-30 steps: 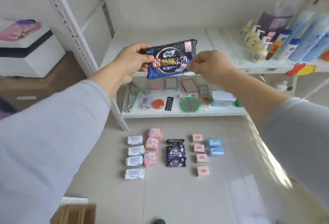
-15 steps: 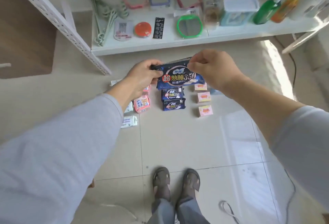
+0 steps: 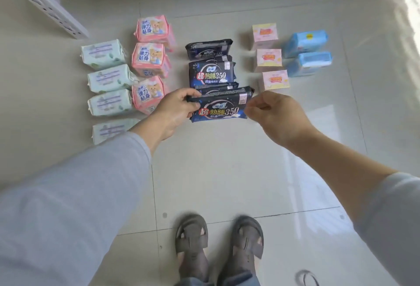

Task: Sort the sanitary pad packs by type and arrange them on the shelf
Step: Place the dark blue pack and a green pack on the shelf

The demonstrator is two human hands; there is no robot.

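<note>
1. The left hand (image 3: pixel 176 113) grips the left end of a dark navy plastic sanitary pad pack with white and red lettering (image 3: pixel 221 106), thumb on its printed face and fingers curled over its top edge; the right hand (image 3: pixel 276 117) has its fingers curled at the pack's right end, pinching that edge, though the contact itself is small and hard to make out.
2. The held pack lies flat and face up over the pale glossy tiled floor (image 3: pixel 227 172), at the near end of a column of matching navy packs (image 3: pixel 212 74); whether it touches the floor cannot be told.
3. Left of that column stands a column of three pink packs with a bear picture (image 3: pixel 151 58), packed close together; further left lies a column of four pale mint-green packs (image 3: pixel 106 78), the nearest partly hidden behind the left forearm.
4. Right of the navy column sit three small pale pink boxes with orange labels (image 3: pixel 269 59) in a line; just beside them, further right, lie two light blue packs (image 3: pixel 306 52), one behind the other.
5. A white perforated shelf post (image 3: pixel 45 3) runs slantwise across the upper left corner; both arms wear light grey sleeves (image 3: pixel 75 194); two feet in grey sandals (image 3: pixel 218 238) stand at the bottom edge.
</note>
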